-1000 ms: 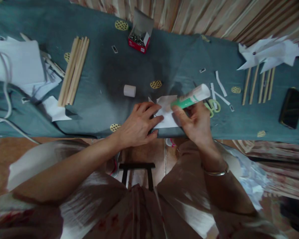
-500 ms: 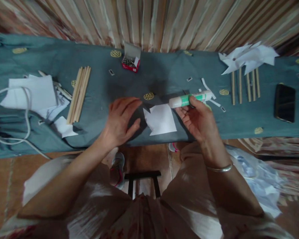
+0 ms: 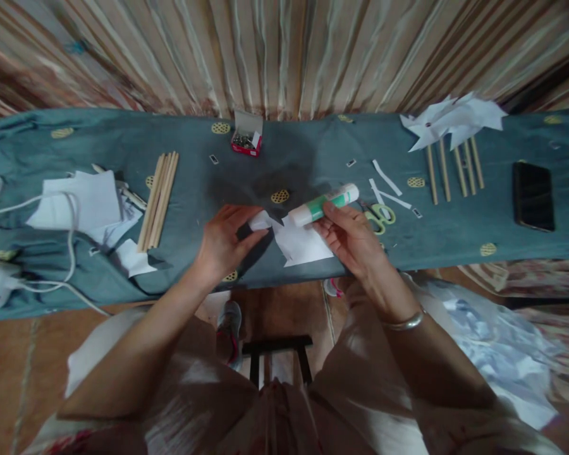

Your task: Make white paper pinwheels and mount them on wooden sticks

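A cut white paper piece (image 3: 303,245) with notches lies near the table's front edge, between my hands. My left hand (image 3: 227,243), at its left side, has thumb and fingers closed round a curled bit of white paper (image 3: 260,220), which seems to be a corner of that piece; the join is hard to make out. My right hand (image 3: 353,240) grips a green and white glue stick (image 3: 325,205), tilted over the paper's upper right part and partly hiding it. Just beyond the right fingers are scissors (image 3: 382,217) with light green handles, their blades partly hidden.
Thin paper strips (image 3: 386,178) lie beyond the scissors. Paper pinwheels (image 3: 450,120) on sticks and a black phone (image 3: 533,196) are at right. A red box (image 3: 246,134) of small metal pieces stands at back. Wooden sticks (image 3: 157,202), paper sheets (image 3: 80,202) and a white cable (image 3: 71,243) are at left.
My left hand has closed on a curled bit of paper. My right hand has brought the glue stick left, over the paper, uncovering the scissors. The camera view has shifted slightly.
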`<state>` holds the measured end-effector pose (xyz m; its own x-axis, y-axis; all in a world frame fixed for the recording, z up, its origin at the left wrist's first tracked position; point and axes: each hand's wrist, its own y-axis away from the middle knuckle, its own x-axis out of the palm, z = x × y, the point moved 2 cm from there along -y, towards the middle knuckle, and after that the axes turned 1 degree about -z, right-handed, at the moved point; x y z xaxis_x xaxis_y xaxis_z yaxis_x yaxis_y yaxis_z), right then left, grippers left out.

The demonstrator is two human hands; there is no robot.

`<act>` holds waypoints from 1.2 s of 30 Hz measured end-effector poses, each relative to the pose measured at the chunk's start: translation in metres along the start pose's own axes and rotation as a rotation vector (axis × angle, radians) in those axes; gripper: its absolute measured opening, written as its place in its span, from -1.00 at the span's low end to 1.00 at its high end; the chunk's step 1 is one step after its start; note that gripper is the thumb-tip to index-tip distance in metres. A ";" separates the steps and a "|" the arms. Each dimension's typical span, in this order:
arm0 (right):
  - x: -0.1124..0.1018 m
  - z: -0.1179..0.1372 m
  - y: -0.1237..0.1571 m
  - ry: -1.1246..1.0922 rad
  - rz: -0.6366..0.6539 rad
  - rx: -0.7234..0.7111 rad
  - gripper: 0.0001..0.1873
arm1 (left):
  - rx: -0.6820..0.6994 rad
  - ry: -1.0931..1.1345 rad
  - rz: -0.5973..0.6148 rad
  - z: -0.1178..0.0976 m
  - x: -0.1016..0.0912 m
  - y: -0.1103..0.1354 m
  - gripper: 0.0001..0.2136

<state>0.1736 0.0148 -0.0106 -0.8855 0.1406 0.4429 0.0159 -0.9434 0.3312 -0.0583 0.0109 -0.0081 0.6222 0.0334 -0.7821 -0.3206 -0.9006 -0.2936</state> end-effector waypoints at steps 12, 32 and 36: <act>0.011 -0.003 0.005 -0.051 0.029 0.018 -0.74 | 0.056 0.042 -0.035 -0.020 0.006 -0.003 -0.63; 0.016 -0.007 0.007 0.029 0.031 0.032 -0.67 | 0.160 -0.001 -0.064 -0.026 0.007 -0.004 -0.64; 0.018 -0.011 0.008 0.027 0.040 0.062 -0.68 | 0.166 -0.027 -0.060 -0.028 0.008 -0.003 -0.64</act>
<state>0.1528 0.0069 -0.0088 -0.8957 0.0945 0.4344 0.0793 -0.9275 0.3654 -0.0324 0.0015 0.0022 0.6252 0.0984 -0.7742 -0.3987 -0.8125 -0.4253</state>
